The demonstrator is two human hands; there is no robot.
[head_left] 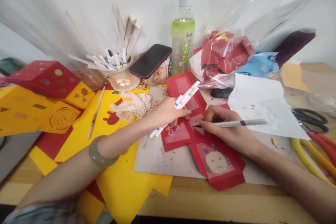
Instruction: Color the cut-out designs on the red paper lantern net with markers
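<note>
My left hand (pixel 172 110) is closed around several white marker pens (pixel 187 95), which stick out above and below the fist. Its fingertips rest on a flat red paper cutout (pixel 181 143) made of joined square panels. In my right hand (pixel 223 120) a marker pen (pixel 241 123) is pinched, its dark tip at a pale drawing square (pixel 197 123) on the middle panel. The nearest panel bears a round cream face with ears (pixel 216 162). Pencil-like outlines show on other panels. My left fingers partly cover the cutout.
Behind stand a pen pot (pixel 122 77), a phone (pixel 151 61), a green drink bottle (pixel 183 36) and a plastic bag of red paper (pixel 225 56). Yellow paper sheets (pixel 123 185) and paper boxes (pixel 39 77) lie left. White paper (pixel 259 105) and scissors (pixel 312 119) lie right.
</note>
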